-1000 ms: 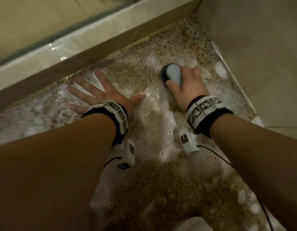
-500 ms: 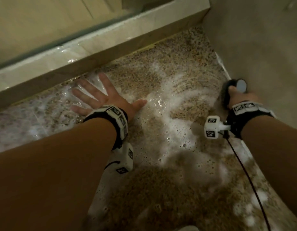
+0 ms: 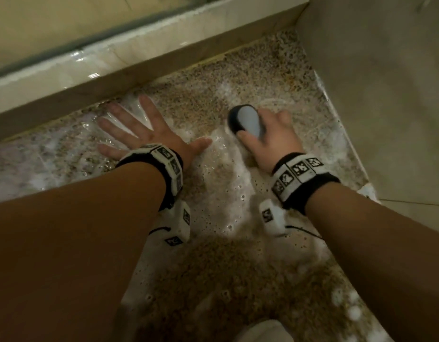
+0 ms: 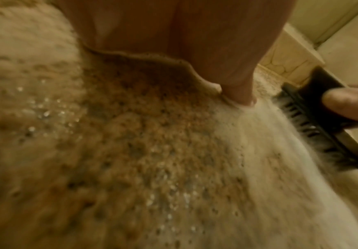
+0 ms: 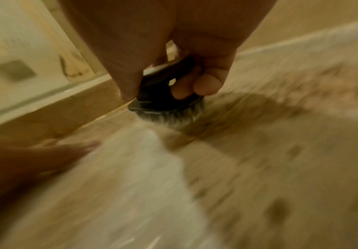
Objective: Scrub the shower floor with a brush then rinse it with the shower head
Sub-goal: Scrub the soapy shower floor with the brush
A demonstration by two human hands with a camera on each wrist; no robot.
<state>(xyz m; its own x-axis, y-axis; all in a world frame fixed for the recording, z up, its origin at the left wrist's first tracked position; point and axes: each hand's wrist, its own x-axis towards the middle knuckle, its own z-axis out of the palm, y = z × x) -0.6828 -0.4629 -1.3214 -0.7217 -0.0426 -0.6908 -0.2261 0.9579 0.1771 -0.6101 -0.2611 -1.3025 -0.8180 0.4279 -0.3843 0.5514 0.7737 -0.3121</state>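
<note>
A dark scrub brush (image 3: 245, 120) with a pale grey top sits bristles-down on the wet, speckled shower floor (image 3: 213, 99). My right hand (image 3: 267, 139) grips it from above, thumb on the near side and fingers curled round the far side. In the right wrist view the brush (image 5: 165, 99) presses its bristles into the foam, blurred by motion. My left hand (image 3: 139, 129) lies flat on the floor to the left, fingers spread, thumb pointing toward the brush. The left wrist view shows my left thumb (image 4: 240, 94) on the floor and the brush (image 4: 320, 121) at the right. No shower head is in view.
White soapy foam (image 3: 228, 193) covers the floor between and below my hands. A marble curb (image 3: 115, 67) under a glass panel runs along the far left. A tiled wall (image 3: 386, 95) closes the right side. Something white (image 3: 263, 332) shows at the bottom edge.
My right hand has swept the brush from beside the right wall back left to the middle of the floor, near my left thumb. The left hand has stayed flat in place.
</note>
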